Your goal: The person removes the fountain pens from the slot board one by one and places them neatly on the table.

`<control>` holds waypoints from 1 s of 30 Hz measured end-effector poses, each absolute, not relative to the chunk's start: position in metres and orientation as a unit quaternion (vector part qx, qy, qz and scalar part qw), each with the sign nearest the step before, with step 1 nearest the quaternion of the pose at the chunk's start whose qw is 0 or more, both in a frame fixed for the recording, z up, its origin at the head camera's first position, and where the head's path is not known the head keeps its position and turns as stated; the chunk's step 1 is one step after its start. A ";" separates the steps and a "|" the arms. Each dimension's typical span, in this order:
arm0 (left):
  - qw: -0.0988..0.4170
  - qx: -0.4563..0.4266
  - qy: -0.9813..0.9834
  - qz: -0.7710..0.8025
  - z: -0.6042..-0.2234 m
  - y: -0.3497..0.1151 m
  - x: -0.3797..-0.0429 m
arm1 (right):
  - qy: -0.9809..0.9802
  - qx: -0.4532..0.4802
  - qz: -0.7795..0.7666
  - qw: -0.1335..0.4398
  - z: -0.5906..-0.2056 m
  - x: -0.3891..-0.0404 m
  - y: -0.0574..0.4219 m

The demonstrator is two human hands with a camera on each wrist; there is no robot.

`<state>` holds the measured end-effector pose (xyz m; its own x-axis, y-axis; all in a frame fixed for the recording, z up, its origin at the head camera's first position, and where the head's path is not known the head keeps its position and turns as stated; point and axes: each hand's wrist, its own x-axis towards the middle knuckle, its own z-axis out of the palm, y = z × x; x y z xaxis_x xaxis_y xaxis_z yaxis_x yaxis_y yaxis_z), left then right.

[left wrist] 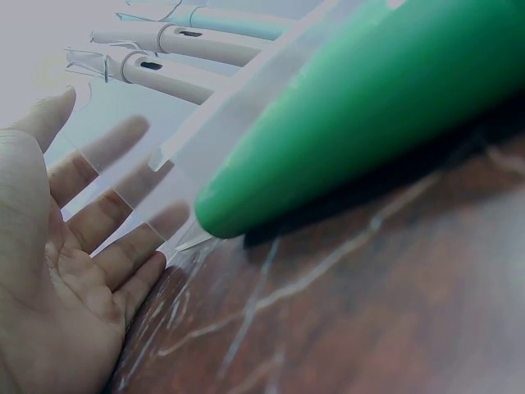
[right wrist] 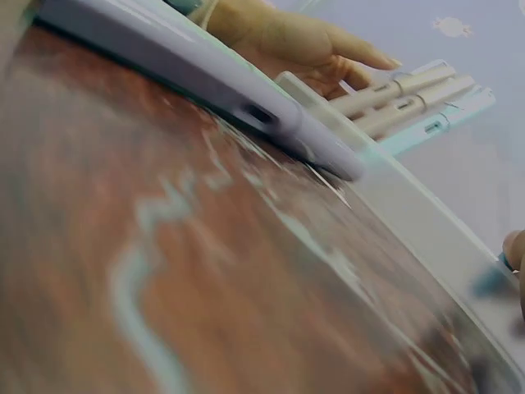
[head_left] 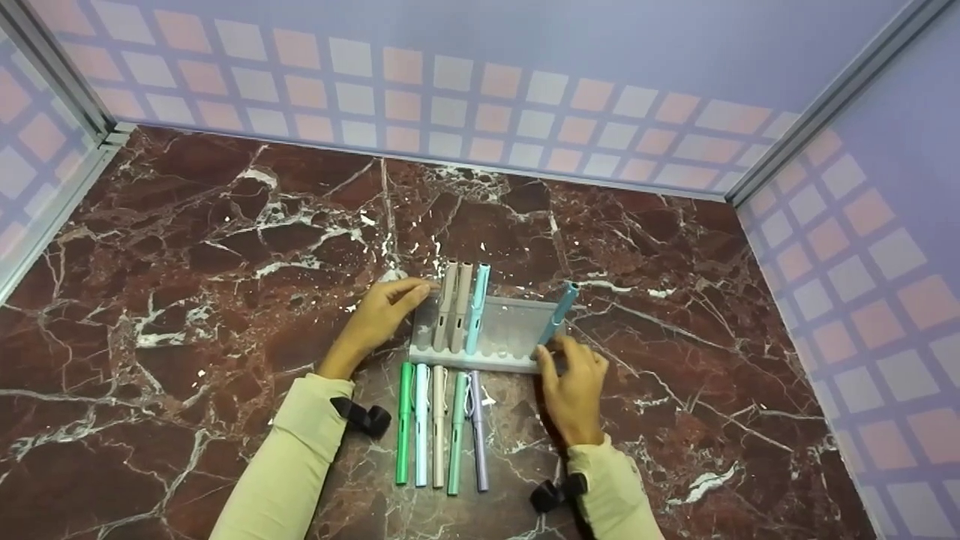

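Observation:
A clear pen rack [head_left: 514,322] stands mid-table, with two taupe pens [head_left: 444,319] [head_left: 461,319] and a light blue pen [head_left: 477,311] upright at its left. At the rack's right end my right hand [head_left: 579,386] pinches the lower part of a dark teal pen [head_left: 559,315], which leans right. Only a fingertip [right wrist: 514,249] of that hand shows in the right wrist view. My left hand [head_left: 381,315] is at the rack's left edge. Its loosely extended fingers [left wrist: 119,213] reach behind the clear panel in the left wrist view, with the thumb apart.
In front of the rack lie several capped pens side by side: green [head_left: 404,427], pale blue [head_left: 421,427], beige [head_left: 439,435], sage green [head_left: 456,439] and lilac [head_left: 478,439]. Panels with a checked pattern [head_left: 454,105] border the marbled tabletop [head_left: 225,315] at the back and sides.

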<state>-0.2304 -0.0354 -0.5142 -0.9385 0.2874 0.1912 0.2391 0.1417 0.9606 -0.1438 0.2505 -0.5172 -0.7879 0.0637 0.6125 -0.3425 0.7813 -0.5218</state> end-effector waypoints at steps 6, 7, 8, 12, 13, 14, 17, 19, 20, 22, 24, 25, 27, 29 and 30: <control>0.020 0.176 0.756 0.630 -0.516 -0.036 -0.230 | -0.888 0.058 0.330 0.315 -0.515 -0.143 0.268; 0.020 0.176 0.757 0.629 -0.516 -0.037 -0.230 | -0.888 0.054 0.331 0.316 -0.515 -0.142 0.272; 0.020 0.174 0.757 0.629 -0.515 -0.037 -0.230 | -0.888 0.050 0.330 0.317 -0.516 -0.142 0.276; 0.021 0.173 0.756 0.631 -0.515 -0.036 -0.230 | -0.889 0.029 0.326 0.321 -0.516 -0.140 0.291; 0.021 0.174 0.755 0.632 -0.515 -0.036 -0.230 | -0.889 0.023 0.324 0.323 -0.515 -0.140 0.295; 0.020 0.174 0.755 0.632 -0.514 -0.036 -0.230 | -0.889 0.018 0.322 0.325 -0.515 -0.140 0.298; 0.021 0.174 0.751 0.637 -0.514 -0.037 -0.230 | -0.890 0.007 0.315 0.329 -0.515 -0.139 0.304; 0.023 0.171 0.749 0.640 -0.514 -0.037 -0.229 | -0.892 0.004 0.313 0.326 -0.515 -0.139 0.306; 0.024 0.169 0.748 0.641 -0.514 -0.037 -0.229 | -0.893 0.004 0.312 0.325 -0.515 -0.140 0.306; 0.027 0.166 0.748 0.642 -0.514 -0.037 -0.229 | -0.894 0.004 0.312 0.322 -0.516 -0.140 0.307; 0.029 0.162 0.748 0.643 -0.513 -0.036 -0.229 | -0.893 0.004 0.315 0.322 -0.516 -0.139 0.306; 0.030 0.161 0.749 0.642 -0.512 -0.036 -0.228 | -0.892 0.004 0.316 0.322 -0.516 -0.139 0.306; 0.032 0.160 0.751 0.640 -0.508 -0.035 -0.227 | -0.891 0.004 0.319 0.323 -0.516 -0.138 0.306; 0.035 0.161 0.753 0.637 -0.499 -0.034 -0.222 | -0.890 0.004 0.320 0.324 -0.516 -0.137 0.307; 0.036 0.162 0.755 0.634 -0.494 -0.034 -0.220 | -0.890 0.004 0.320 0.325 -0.516 -0.136 0.307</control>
<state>-0.2197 -0.0341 -0.4938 -0.9447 0.2910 0.1511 0.1991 0.1430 0.9695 -0.1359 0.3072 -0.5156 -0.7892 0.2010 0.5802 -0.2144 0.7952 -0.5672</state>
